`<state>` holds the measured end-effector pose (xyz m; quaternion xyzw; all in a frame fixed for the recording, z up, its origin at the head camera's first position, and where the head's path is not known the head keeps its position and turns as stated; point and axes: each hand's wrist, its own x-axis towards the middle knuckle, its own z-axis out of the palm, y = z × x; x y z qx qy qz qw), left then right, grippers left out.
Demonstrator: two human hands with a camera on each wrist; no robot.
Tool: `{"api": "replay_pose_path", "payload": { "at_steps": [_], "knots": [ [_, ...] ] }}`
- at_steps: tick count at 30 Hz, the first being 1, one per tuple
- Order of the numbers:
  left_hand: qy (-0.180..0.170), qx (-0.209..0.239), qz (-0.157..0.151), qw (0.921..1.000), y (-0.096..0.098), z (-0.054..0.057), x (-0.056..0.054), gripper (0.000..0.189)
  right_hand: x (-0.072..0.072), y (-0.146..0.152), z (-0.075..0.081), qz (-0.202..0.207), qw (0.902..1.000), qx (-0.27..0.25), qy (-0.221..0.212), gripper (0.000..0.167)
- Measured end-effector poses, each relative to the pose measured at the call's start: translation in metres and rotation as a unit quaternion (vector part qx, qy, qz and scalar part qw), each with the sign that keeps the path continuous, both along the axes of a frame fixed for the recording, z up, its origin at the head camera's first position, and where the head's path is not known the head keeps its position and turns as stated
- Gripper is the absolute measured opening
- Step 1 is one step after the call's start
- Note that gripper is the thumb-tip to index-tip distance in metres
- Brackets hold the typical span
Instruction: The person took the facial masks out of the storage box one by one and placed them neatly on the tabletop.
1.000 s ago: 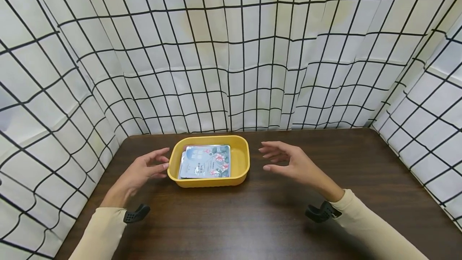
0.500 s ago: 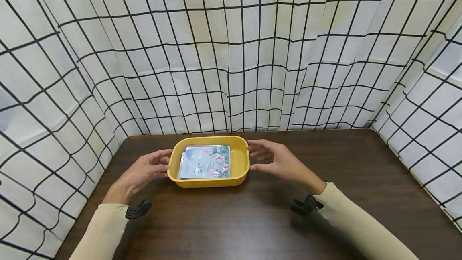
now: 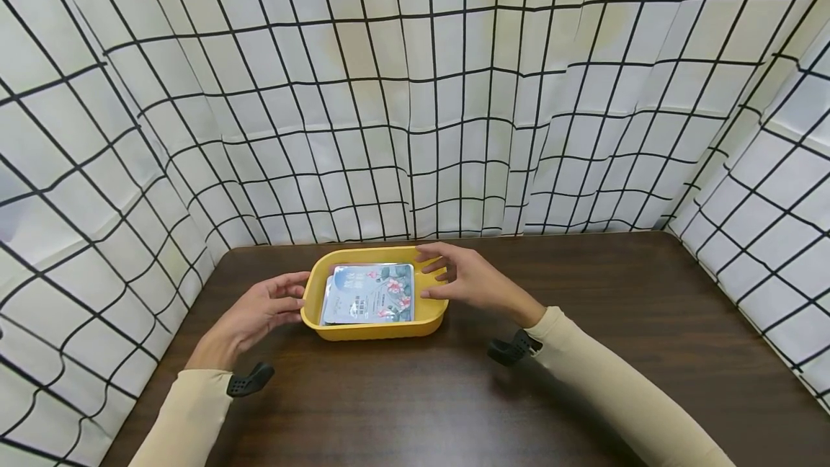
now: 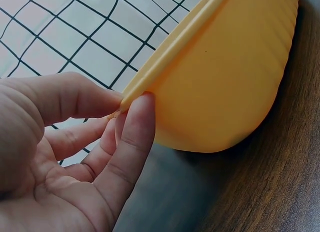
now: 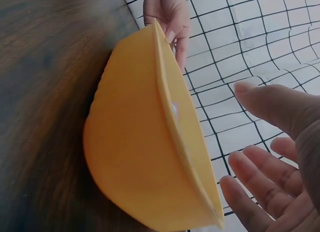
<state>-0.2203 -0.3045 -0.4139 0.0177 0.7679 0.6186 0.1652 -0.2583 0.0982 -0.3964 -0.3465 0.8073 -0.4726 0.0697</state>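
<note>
A: Head view, entry?

B: One yellow tray (image 3: 382, 332), on the desk (image 3: 389, 395) near its far edge; long axis left to right. Inside, toward the left: flat packets (image 3: 369, 295), topmost floral. Desk surface extends rightward and on the near side. Left hand (image 3: 259, 312) at left end; right hand (image 3: 476, 279) over right end.

A: Left wrist view?

B: Fingers (image 4: 139, 123) narrow, pinching the rim (image 4: 172, 51); grip unclear from the head.

A: Right wrist view?

B: Fingers spread wide, apart from the rim; outer wall (image 5: 132, 137) shown, packets mostly hidden.
</note>
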Motion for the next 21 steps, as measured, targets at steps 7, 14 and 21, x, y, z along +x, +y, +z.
{"api": "replay_pose_path", "payload": {
  "at_steps": [7, 14, 21],
  "knots": [
    [0.007, 0.006, 0.001, 1.0, 0.0, 0.001, 0.001, 0.068, -0.015, -0.016, 0.002, 0.019, 0.9998, 0.008, -0.007, 0.074],
    [0.007, 0.009, -0.001, 0.9999, 0.0, -0.001, 0.0, 0.069, -0.029, -0.025, -0.001, 0.061, 0.9979, 0.019, -0.003, 0.078],
    [0.01, 0.012, -0.002, 0.9999, 0.0, -0.003, 0.0, 0.068, -0.037, -0.032, -0.002, 0.083, 0.9959, 0.034, -0.008, 0.081]
  ]
}}
